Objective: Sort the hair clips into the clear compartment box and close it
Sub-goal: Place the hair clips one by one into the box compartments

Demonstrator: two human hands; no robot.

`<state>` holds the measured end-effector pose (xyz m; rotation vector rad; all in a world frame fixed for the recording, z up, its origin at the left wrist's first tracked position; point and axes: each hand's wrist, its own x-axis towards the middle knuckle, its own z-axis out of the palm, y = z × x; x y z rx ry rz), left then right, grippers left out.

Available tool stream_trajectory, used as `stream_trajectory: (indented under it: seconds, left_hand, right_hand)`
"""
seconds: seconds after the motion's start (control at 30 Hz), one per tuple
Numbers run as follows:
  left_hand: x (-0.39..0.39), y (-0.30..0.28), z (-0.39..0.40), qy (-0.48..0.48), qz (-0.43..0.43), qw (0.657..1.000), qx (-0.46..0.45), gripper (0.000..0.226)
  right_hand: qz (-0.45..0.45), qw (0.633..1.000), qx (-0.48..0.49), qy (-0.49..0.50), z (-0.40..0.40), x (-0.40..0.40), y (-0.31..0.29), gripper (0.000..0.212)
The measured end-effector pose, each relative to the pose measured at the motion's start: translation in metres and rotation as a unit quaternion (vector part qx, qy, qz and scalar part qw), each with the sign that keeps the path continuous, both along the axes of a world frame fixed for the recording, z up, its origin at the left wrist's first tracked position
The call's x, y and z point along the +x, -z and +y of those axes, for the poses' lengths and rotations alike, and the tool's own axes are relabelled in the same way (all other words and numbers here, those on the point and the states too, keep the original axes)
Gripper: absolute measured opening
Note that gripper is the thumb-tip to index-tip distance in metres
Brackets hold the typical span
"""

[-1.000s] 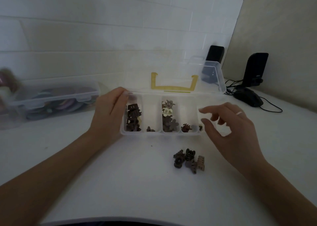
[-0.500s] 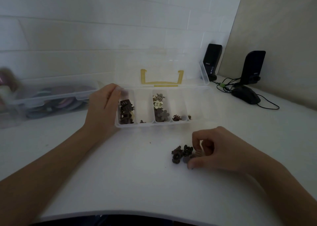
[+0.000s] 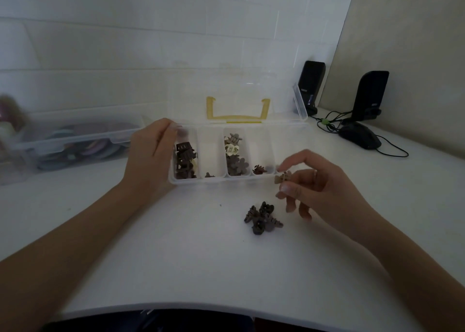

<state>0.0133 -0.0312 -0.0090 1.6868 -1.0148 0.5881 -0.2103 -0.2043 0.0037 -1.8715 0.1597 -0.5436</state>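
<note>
Dropping this one cleanly means carrying the tan claw clip (image 3: 283,177) a little further over the front wall of the clear compartment box (image 3: 286,178) and matching it to the right compartment before the pinch lets go. The right hand (image 3: 319,188) pinches the clip between thumb and forefinger, its other fingers curled below; the clip juts out to the hand's left, just at the box's front right edge. The left hand (image 3: 151,155) grips the box's left end, steadying it. A small pile of brown clips (image 3: 263,218) lies on the white table (image 3: 176,256), below the pinch and just beside it.

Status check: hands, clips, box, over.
Left hand grips clear compartment box, lid open. Right hand pinches tan hair clip. Brown clip pile unsorted on table. Path clear.
</note>
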Motion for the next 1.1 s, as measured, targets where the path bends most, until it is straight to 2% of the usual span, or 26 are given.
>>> stream_trajectory:
  seconds: [0.07,0.27,0.47,0.73,0.9,1.1]
  left_hand:
    - [0.001,0.001,0.0,0.003,0.004,1.0,-0.001,0.026]
    - [0.001,0.0,0.001,-0.007,-0.013,1.0,0.005,0.03]
    - [0.001,0.0,0.001,0.007,-0.012,1.0,0.004,0.029]
    - [-0.006,0.0,0.001,0.01,-0.026,1.0,0.009,0.03]
    - [-0.008,0.0,0.003,0.015,-0.032,0.999,0.011,0.04]
    - [-0.011,-0.001,0.003,-0.001,-0.021,0.999,0.025,0.032]
  right_hand:
    - [-0.01,1.0,-0.001,-0.002,0.0,0.002,0.004,0.017]
    - [-0.03,0.999,-0.038,0.017,-0.002,0.004,0.008,0.028]
    - [-0.067,0.992,-0.064,0.08,-0.004,0.003,0.007,0.03]
    - [-0.078,0.977,-0.135,0.142,0.0,0.002,0.008,0.035]
    - [-0.075,0.968,-0.185,0.152,0.005,0.003,0.011,0.035]
    - [-0.1,0.941,-0.226,0.23,0.0,0.001,0.008,0.034]
